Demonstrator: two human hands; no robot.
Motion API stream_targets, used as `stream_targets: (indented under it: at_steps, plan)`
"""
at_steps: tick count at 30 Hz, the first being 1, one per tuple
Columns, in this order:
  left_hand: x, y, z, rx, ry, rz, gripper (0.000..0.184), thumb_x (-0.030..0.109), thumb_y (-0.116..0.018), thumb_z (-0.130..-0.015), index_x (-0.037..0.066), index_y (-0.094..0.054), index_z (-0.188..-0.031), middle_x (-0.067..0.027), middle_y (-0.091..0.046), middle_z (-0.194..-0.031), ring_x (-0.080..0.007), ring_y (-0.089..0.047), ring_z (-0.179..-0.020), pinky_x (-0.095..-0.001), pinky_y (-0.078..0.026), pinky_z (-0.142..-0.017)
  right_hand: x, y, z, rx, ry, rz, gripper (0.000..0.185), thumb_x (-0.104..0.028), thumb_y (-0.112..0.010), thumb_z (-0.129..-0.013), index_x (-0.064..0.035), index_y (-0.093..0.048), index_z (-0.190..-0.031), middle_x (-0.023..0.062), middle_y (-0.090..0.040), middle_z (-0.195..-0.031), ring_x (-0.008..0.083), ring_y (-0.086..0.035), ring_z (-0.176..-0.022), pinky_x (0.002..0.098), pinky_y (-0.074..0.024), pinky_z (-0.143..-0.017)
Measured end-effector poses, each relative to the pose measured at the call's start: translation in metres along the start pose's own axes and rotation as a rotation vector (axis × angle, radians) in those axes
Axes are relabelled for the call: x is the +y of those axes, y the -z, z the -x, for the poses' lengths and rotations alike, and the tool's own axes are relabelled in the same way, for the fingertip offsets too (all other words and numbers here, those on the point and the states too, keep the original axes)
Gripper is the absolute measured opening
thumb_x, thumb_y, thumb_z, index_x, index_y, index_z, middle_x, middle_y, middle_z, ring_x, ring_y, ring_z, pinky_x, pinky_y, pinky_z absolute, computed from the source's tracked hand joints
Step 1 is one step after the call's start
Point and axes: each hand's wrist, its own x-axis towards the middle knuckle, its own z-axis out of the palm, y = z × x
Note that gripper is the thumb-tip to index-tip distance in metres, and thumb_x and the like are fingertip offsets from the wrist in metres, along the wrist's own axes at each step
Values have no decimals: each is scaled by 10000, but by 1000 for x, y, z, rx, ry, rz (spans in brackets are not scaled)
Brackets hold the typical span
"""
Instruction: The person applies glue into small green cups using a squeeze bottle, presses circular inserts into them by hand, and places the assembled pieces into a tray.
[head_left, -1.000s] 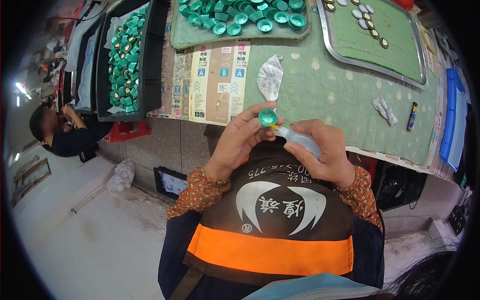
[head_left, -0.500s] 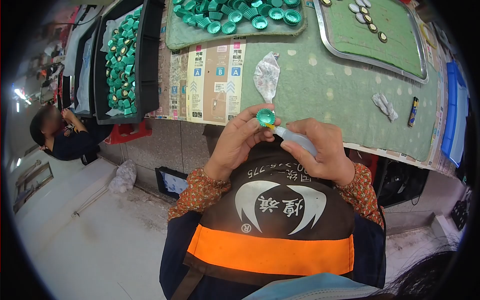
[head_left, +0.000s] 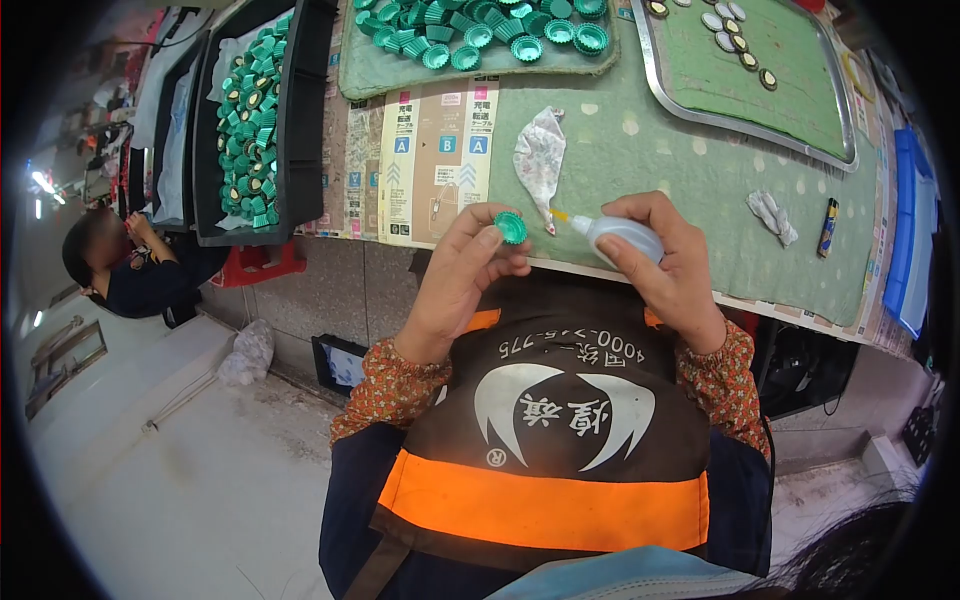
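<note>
A small green fluted cap [head_left: 511,228] is pinched between the thumb and fingers of my left hand [head_left: 453,275], its hollow side facing up toward me. My right hand [head_left: 668,262] is wrapped around a translucent squeeze bottle [head_left: 632,240] with a thin yellow tip. That tip points left, apart from the cap, and lies close to the lower end of a crumpled stained cloth [head_left: 540,158] on the green table cover [head_left: 640,190]. Both hands are at the table's near edge, above my brown apron.
Many green caps fill a tray [head_left: 480,82] at the back and a black crate [head_left: 300,130] on the left. A metal-rimmed tray [head_left: 740,130] holds small round discs. A wadded tissue [head_left: 772,218] and a yellow-and-dark tube [head_left: 828,227] lie right. Another person [head_left: 130,260] sits far left.
My hands have moved apart. The bottle's tip has left the cap and gone right and up toward the cloth, while my left hand shifted slightly left with the cap.
</note>
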Motion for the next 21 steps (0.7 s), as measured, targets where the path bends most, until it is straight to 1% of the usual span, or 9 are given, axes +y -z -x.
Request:
stream_targets:
  at_steps: [1,4,7,10,13,16,19,21]
  plan:
    - [2,-1,0,33,-17,-63,315,219,-546,-1055,36,-526,-1310,-58,-619,-1087,-127,-610,-962,-317,-538,-916,1,1,-2,2,-16,3,264,-196,-730,-930,-2,-641,-1085,119,-700,-893,161,-673,-783,303,-525,-711]
    - [1,4,0,31,-172,-241,372,172,-585,-1031,17,-512,-1361,-75,-618,-1150,-126,-612,-984,-320,-534,-938,5,7,-9,-4,-46,24,284,-233,-706,-953,-4,-645,-1110,124,-698,-907,170,-666,-805,308,-523,-735]
    - [4,4,0,30,-225,-288,400,113,-595,-1010,13,-503,-1386,-67,-612,-1175,-120,-594,-1042,-317,-517,-965,8,10,-17,-1,-44,55,308,-261,-689,-966,-3,-646,-1128,131,-702,-922,189,-673,-816,317,-525,-750]
    - [7,5,-1,11,-271,-336,400,81,-596,-1000,16,-507,-1384,-72,-603,-1209,-123,-577,-1086,-316,-515,-972,9,12,-23,-21,-38,82,301,-255,-679,-970,-7,-649,-1137,141,-704,-935,226,-682,-823,335,-528,-767]
    - [8,5,-2,10,-270,-328,403,65,-595,-994,18,-506,-1384,-85,-599,-1255,-130,-573,-1102,-311,-511,-982,9,13,-29,-47,-55,129,295,-253,-670,-973,-13,-652,-1144,161,-701,-964,275,-685,-853,357,-528,-784]
    - [8,3,-3,18,-258,-290,405,55,-597,-988,23,-505,-1382,-104,-596,-1304,-134,-578,-1109,-310,-511,-985,13,11,-33,-47,32,196,279,-236,-661,-976,-15,-654,-1146,175,-699,-1011,316,-686,-890,370,-527,-795]
    - [9,4,-6,3,-263,-259,409,48,-602,-981,30,-503,-1378,-119,-596,-1325,-137,-581,-1117,-310,-512,-984,16,8,-35,-45,49,229,277,-186,-649,-966,1,-660,-1170,152,-684,-1022,272,-671,-893,363,-517,-815]
    - [9,5,-7,4,-255,-230,412,40,-600,-976,33,-502,-1376,-121,-597,-1322,-138,-582,-1117,-312,-513,-983,18,8,-37,-31,140,352,264,-177,-656,-960,-2,-663,-1158,157,-674,-1008,300,-663,-898,375,-516,-806]
